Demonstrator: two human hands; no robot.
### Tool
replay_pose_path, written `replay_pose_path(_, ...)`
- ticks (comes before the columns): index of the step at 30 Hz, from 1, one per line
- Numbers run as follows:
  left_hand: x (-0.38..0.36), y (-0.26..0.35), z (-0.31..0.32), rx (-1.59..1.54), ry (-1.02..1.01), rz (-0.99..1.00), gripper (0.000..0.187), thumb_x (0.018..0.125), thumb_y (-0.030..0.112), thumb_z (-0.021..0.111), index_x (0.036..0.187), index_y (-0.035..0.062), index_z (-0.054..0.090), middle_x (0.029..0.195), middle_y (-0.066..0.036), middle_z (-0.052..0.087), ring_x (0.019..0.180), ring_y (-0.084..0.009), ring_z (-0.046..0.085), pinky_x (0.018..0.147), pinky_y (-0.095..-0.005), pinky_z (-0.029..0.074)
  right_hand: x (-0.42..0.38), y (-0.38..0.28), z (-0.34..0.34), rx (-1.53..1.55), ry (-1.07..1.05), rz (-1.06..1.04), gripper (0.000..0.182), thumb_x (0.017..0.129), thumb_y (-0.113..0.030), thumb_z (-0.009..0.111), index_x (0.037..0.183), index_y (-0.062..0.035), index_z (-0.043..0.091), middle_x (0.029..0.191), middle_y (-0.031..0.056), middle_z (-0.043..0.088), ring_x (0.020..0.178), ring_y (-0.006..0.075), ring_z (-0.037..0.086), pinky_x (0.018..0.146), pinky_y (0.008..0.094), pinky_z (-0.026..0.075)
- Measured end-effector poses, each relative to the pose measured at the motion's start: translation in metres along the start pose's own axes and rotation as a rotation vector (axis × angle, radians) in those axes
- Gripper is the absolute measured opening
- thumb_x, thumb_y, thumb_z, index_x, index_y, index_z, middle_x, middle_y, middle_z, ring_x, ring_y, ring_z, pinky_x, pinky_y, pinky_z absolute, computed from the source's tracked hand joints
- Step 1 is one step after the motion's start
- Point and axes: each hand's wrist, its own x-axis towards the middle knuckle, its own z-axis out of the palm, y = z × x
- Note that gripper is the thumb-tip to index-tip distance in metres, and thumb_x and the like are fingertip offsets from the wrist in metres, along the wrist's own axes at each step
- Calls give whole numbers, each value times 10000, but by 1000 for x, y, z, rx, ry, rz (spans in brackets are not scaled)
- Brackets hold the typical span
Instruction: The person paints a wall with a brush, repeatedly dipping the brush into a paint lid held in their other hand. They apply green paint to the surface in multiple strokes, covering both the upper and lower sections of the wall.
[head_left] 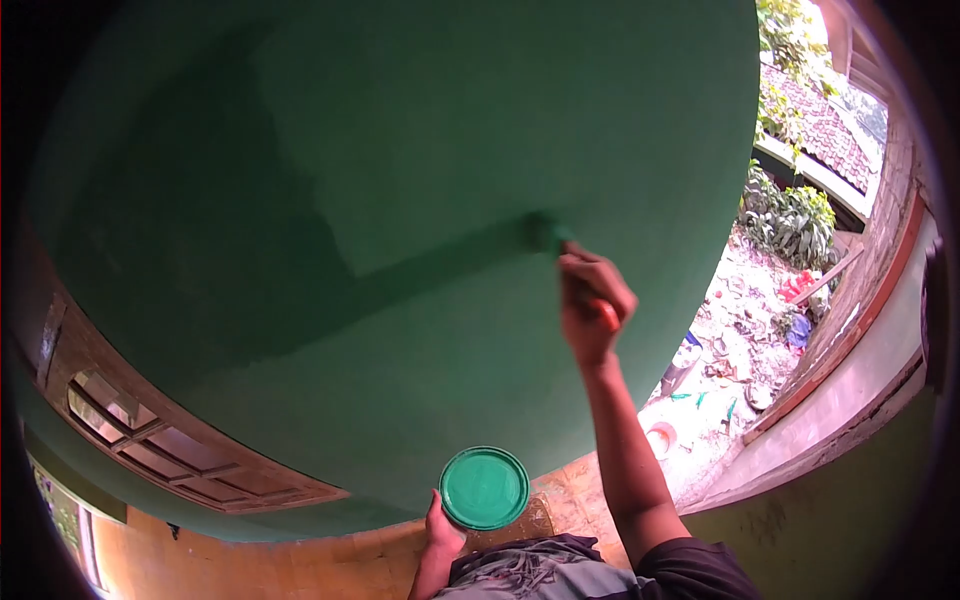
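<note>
right hand (592, 310) clamped on a paintbrush (556, 238) with orange handle, bristles against the green wall (450, 150). left hand (443, 527) grips the edge of a round green paint dish (485, 487), low near the body. wooden window frame (170, 440) lower left; littered yard (740, 350) right.

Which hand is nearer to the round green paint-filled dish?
Left. The left hand grips the round green paint-filled dish at its lower left rim. The right hand is raised well above it, holding an orange-handled paintbrush against the green wall.
</note>
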Motion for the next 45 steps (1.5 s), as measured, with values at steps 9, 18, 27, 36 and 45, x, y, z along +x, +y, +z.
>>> replay_pose_path(9,1,1,6,6,-27,-24,600,1048,548,377,1411,88,506,1417,-94,558,1296,-281,531,1102,-470,409,-20,-38,24,173,-206,121,100,836,84,710,857,-13,703,954,114,763,900,224,751,777,290,583)
replay_pose_path(18,6,-10,22,-29,17,-63,584,1042,545,403,1392,94,526,1393,-88,576,1293,-275,528,1098,-461,407,28,43,-43,78,-20,82,112,850,106,709,907,15,741,1037,145,757,950,190,726,869,295,562)
replay_pose_path(27,1,-16,15,-24,23,18,579,1041,534,422,1395,87,525,1398,-85,573,1292,-268,529,1110,-447,395,-11,-16,6,56,-165,95,88,844,92,703,851,4,710,1022,125,763,911,181,732,786,300,573)
replay_pose_path(36,0,-22,21,-48,36,0,585,1038,538,432,1390,81,530,1397,-88,576,1281,-260,538,1097,-443,411,29,49,-48,30,11,74,93,868,112,677,902,32,712,991,127,751,920,173,707,875,297,555)
replay_pose_path(45,5,-20,28,-32,-4,51,617,1027,569,430,1403,89,517,1393,-85,576,1281,-257,534,1089,-436,416,-2,-1,1,26,-149,79,96,831,70,730,896,0,725,991,121,761,881,186,726,822,299,567)
